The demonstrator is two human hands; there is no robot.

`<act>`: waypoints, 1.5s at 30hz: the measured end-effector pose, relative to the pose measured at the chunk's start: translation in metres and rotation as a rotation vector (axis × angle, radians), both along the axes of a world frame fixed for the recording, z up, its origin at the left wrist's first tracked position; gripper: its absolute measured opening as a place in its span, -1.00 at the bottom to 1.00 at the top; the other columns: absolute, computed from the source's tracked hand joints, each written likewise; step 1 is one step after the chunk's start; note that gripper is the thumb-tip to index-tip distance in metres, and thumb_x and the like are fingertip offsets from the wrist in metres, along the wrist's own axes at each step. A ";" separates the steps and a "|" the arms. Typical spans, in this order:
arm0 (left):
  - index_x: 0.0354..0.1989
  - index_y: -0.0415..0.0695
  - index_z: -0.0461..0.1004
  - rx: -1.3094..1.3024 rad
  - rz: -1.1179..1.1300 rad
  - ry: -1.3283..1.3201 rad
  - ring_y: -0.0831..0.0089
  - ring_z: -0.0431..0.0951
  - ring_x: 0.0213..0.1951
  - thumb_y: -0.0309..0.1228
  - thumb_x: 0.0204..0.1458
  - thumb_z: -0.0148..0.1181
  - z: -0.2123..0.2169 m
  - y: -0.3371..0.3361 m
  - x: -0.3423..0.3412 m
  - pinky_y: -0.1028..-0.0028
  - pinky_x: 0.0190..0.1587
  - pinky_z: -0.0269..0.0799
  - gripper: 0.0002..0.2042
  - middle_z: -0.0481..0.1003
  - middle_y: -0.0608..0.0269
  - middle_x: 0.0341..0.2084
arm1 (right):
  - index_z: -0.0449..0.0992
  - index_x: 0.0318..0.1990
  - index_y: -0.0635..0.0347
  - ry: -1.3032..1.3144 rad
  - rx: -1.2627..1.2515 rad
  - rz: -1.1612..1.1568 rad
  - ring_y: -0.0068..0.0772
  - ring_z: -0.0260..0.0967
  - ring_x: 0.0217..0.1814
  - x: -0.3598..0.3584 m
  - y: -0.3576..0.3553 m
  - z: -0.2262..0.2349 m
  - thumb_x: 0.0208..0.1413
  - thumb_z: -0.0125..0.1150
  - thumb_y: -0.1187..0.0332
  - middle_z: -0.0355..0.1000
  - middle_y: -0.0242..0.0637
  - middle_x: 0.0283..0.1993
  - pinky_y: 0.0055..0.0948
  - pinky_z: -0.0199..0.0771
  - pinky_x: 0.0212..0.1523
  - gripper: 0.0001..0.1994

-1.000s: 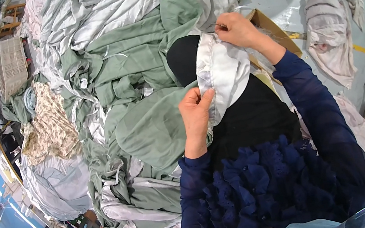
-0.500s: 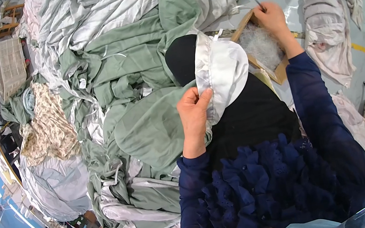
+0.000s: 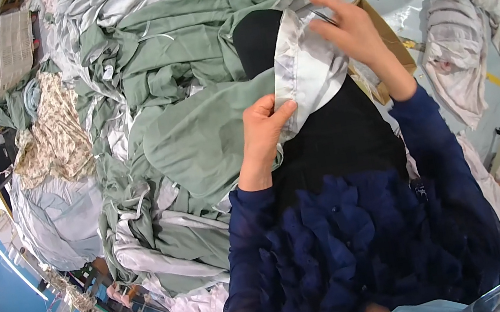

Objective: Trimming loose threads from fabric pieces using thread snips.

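Between thumb and fingers, my left hand (image 3: pixel 264 132) pinches the gathered edge of a white-lined end (image 3: pixel 320 80) of a green cloth piece (image 3: pixel 207 140). The white side is turned up and lies over my dark lap (image 3: pixel 345 146). My right hand (image 3: pixel 354 32) is just beyond the upper part of this white end, with a slim dark metal tool (image 3: pixel 324 17) in its grip and the index finger stretched out. The tool's exact kind is too small to tell. Whether it touches the cloth I cannot tell.
A large heap of green and white cloth (image 3: pixel 171 49) spreads ahead and to the left. Partly behind my right hand stands a cardboard box (image 3: pixel 387 31). Bundled pale cloth (image 3: pixel 455 46) lies on the floor at right. Floral fabric (image 3: pixel 53 140) hangs at far left.
My right hand has come left from over the box to the white cloth, still with the tool. My left hand keeps its pinch. The whole view has shifted slightly.
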State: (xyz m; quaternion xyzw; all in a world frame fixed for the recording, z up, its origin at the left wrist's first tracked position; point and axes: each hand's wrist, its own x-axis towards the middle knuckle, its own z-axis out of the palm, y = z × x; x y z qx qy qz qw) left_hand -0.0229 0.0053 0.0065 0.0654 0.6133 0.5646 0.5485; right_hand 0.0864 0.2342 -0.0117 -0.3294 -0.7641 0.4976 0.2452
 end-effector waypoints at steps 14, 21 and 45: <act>-0.27 -0.37 0.61 -0.046 -0.086 0.006 0.69 0.47 -0.48 -0.51 0.06 0.30 0.017 -0.016 0.006 0.61 -0.41 0.35 -0.85 0.58 0.34 -0.47 | 0.56 -0.33 0.29 0.014 0.089 0.178 -0.77 0.27 -0.38 -0.055 0.125 -0.051 0.12 0.33 0.37 0.44 -0.57 -0.43 -0.64 0.28 -0.34 -0.85; -0.35 -0.35 0.59 -0.001 0.055 0.063 0.72 0.38 -0.54 -0.48 0.03 0.29 0.000 -0.026 0.008 0.60 -0.52 0.23 -0.86 0.52 0.41 -0.54 | 0.57 -0.32 0.31 -0.171 0.375 0.085 -0.60 0.37 -0.41 -0.069 0.145 -0.064 0.06 0.36 0.23 0.52 -0.35 -0.45 -0.49 0.37 -0.33 -0.73; -0.45 -0.29 0.56 -0.019 0.096 0.122 0.77 0.27 -0.58 -0.46 0.05 0.30 -0.005 -0.029 0.003 0.60 -0.57 0.10 -0.86 0.43 0.49 -0.61 | 0.59 -0.02 0.25 0.115 -0.409 0.284 -0.79 0.27 -0.52 -0.018 -0.037 0.038 0.22 0.16 0.45 0.53 -0.49 -0.28 -0.72 0.27 -0.50 -0.78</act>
